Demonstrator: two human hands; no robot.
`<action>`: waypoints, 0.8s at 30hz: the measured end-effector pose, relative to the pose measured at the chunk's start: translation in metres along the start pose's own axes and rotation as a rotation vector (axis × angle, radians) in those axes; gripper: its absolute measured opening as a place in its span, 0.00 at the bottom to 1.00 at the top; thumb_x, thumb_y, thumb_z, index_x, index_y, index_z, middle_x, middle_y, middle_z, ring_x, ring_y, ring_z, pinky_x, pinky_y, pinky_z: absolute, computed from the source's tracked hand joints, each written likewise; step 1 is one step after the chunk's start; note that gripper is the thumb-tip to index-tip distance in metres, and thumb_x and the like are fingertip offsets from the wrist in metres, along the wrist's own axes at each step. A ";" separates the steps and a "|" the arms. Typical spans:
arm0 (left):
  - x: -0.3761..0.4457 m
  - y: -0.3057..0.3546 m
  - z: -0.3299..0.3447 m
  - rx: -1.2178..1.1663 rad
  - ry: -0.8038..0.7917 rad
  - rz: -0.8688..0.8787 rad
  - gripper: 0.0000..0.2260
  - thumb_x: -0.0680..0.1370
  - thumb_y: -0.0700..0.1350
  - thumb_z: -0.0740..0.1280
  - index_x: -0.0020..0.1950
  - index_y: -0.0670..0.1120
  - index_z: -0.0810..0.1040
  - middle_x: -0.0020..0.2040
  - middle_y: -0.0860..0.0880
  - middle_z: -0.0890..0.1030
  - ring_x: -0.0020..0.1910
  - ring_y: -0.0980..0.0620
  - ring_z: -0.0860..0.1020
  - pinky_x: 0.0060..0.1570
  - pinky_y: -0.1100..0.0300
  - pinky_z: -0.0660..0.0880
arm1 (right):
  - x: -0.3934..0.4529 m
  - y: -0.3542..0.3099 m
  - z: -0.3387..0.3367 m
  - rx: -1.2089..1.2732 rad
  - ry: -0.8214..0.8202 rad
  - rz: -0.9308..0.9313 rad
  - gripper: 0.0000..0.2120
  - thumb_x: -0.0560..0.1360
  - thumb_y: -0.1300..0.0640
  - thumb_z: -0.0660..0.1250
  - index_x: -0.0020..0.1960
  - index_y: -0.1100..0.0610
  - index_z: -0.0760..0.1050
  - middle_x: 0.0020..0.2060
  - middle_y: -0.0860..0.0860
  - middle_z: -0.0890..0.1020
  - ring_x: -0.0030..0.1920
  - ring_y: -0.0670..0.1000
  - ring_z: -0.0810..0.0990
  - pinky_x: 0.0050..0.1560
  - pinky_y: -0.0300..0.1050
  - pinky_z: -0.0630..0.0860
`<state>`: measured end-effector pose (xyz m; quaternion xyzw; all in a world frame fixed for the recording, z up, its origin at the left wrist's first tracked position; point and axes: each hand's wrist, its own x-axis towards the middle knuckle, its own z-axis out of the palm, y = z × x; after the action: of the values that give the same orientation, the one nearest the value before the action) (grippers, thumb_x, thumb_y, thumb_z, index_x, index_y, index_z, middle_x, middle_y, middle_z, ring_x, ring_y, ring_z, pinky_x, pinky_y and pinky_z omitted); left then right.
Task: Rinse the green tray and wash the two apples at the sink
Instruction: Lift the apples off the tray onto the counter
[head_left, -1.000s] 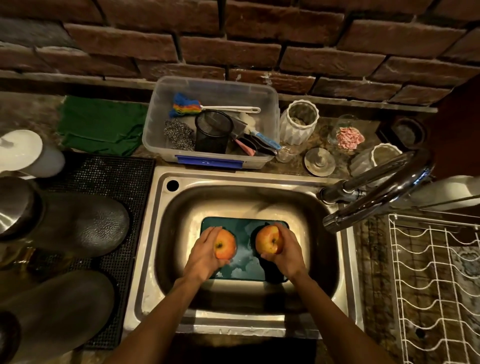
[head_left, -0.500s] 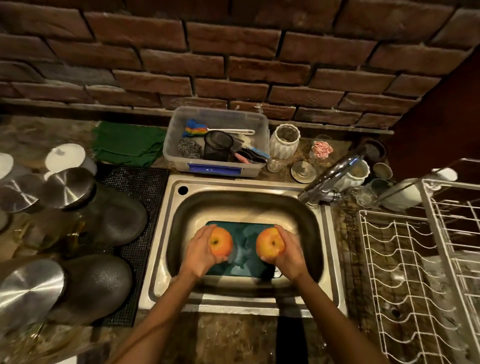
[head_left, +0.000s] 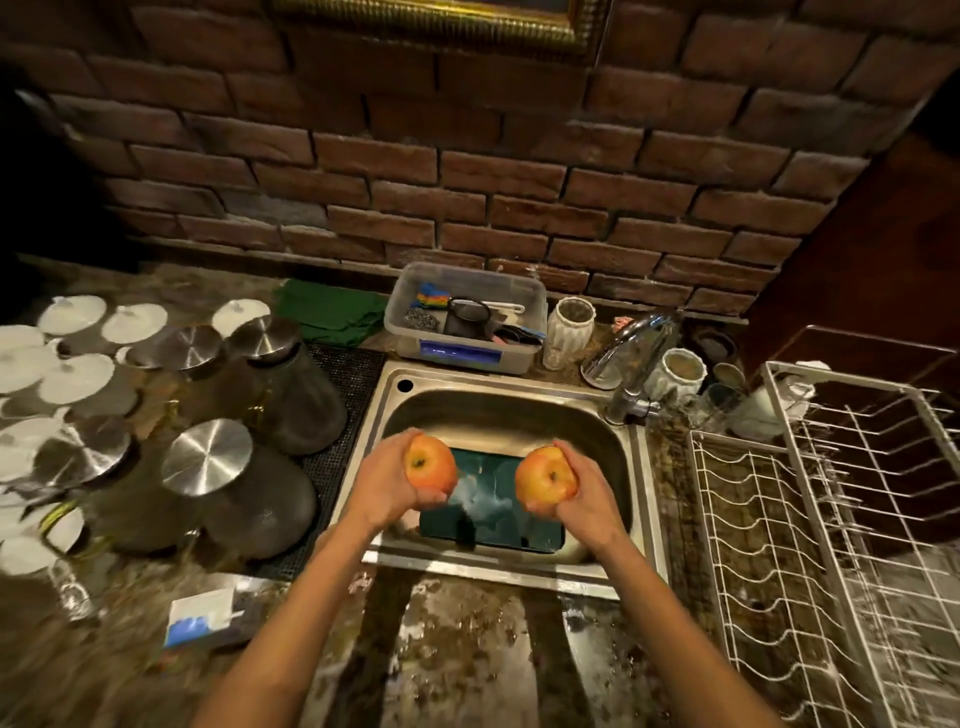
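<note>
My left hand (head_left: 387, 480) grips a red-yellow apple (head_left: 429, 464) above the left side of the steel sink (head_left: 498, 410). My right hand (head_left: 584, 491) grips the second apple (head_left: 545, 479) above the sink's right side. Both apples are held up with their stem ends facing me. The green tray (head_left: 491, 512) lies flat and wet on the sink bottom beneath and between the apples, partly hidden by my hands. The chrome tap (head_left: 631, 353) stands at the sink's back right corner, and no water stream shows.
A clear plastic bin (head_left: 465, 319) of scrubbers sits behind the sink, beside white ribbed jars (head_left: 569, 325). Dark jars with steel lids (head_left: 208, 462) stand on a black mat at left. A white wire dish rack (head_left: 810, 519) fills the right counter. A small box (head_left: 205, 618) lies front left.
Both hands have risen with the apples and spread a little apart. The view has pulled back and tilted up, so more of the counter and brick wall shows.
</note>
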<state>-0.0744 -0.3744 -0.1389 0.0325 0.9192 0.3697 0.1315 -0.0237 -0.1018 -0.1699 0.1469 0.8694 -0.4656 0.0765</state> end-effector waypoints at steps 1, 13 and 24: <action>-0.007 -0.001 -0.004 -0.001 0.010 -0.005 0.46 0.60 0.51 0.83 0.74 0.46 0.69 0.69 0.45 0.74 0.67 0.46 0.74 0.69 0.52 0.69 | -0.006 -0.004 0.001 0.000 0.004 -0.009 0.50 0.59 0.57 0.84 0.76 0.51 0.65 0.70 0.54 0.69 0.69 0.54 0.69 0.68 0.44 0.67; -0.112 -0.064 -0.004 -0.023 0.075 -0.244 0.50 0.61 0.52 0.83 0.78 0.45 0.63 0.72 0.44 0.71 0.70 0.45 0.71 0.71 0.50 0.67 | -0.090 -0.025 0.068 0.044 -0.181 -0.051 0.49 0.56 0.58 0.85 0.73 0.47 0.68 0.62 0.45 0.70 0.63 0.47 0.71 0.62 0.38 0.67; -0.148 -0.113 0.013 -0.009 0.097 -0.347 0.48 0.65 0.51 0.80 0.79 0.44 0.59 0.76 0.43 0.66 0.74 0.44 0.67 0.75 0.50 0.63 | -0.139 -0.026 0.138 0.046 -0.238 -0.005 0.47 0.58 0.60 0.84 0.72 0.44 0.69 0.65 0.42 0.70 0.66 0.47 0.69 0.58 0.31 0.69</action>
<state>0.0758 -0.4710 -0.1935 -0.1449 0.9146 0.3470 0.1489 0.0984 -0.2561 -0.1889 0.0899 0.8436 -0.4997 0.1747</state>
